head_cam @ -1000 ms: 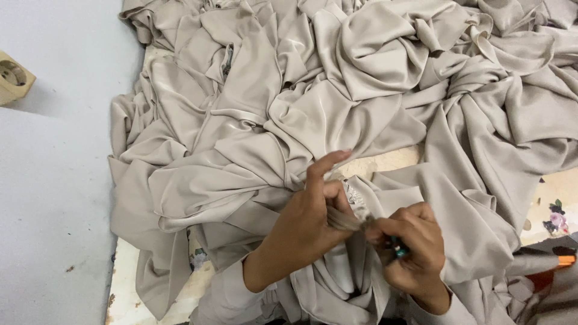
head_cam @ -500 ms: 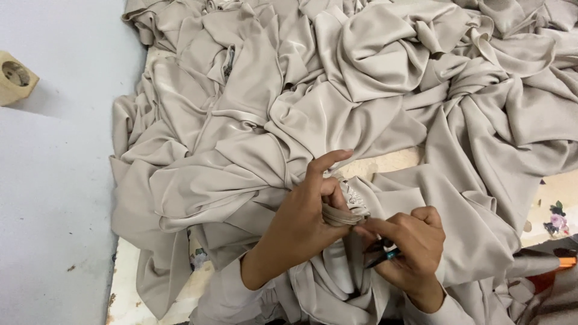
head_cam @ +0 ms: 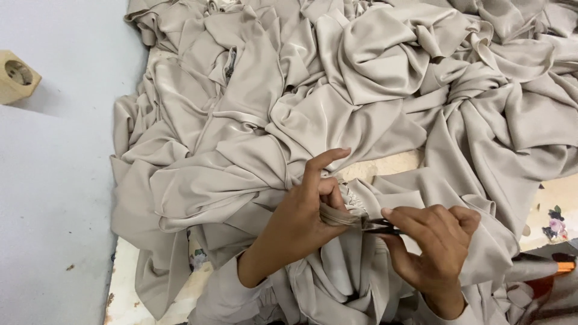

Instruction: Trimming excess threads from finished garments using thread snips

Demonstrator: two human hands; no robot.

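A large crumpled heap of shiny beige fabric [head_cam: 337, 108] fills most of the view. My left hand [head_cam: 304, 210] pinches a bunched fold of this fabric, index finger raised. My right hand [head_cam: 430, 244] holds a small dark snipping tool [head_cam: 379, 227] whose tip touches the pinched fold between the two hands. A strip of pale lace-like trim [head_cam: 355, 198] shows just above the pinch. My beige sleeves merge with the cloth below.
A pale blue floor or wall [head_cam: 54, 198] lies on the left with a beige socket box [head_cam: 18, 75] on it. A cream surface with floral print [head_cam: 554, 219] shows at right, and an orange object [head_cam: 565, 266] at the lower right edge.
My right hand has drawn to the right and turned, bringing the snipping tool's tip up to the fold held by my left hand. The view has shifted slightly.
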